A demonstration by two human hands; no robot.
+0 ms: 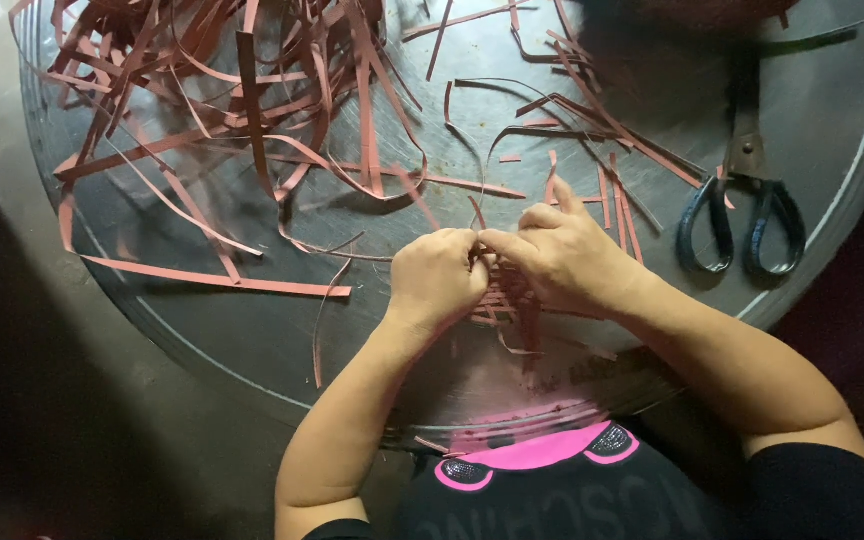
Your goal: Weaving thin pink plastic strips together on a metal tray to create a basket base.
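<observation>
A small woven piece of reddish-brown strips (508,300) lies on the round metal tray (252,330), partly hidden under my hands. My left hand (435,280) is closed, pinching a thin strip at the top of the weave. My right hand (562,255) meets it fingertip to fingertip and pinches the same strip, its palm covering the weave's right side. A thin strip (476,185) curves away from the pinch toward the far side.
A big tangle of loose reddish strips (232,100) covers the tray's far left. More strips (592,130) lie at the far centre. Scissors with black handles (744,215) rest on the right. Dark floor surrounds the tray.
</observation>
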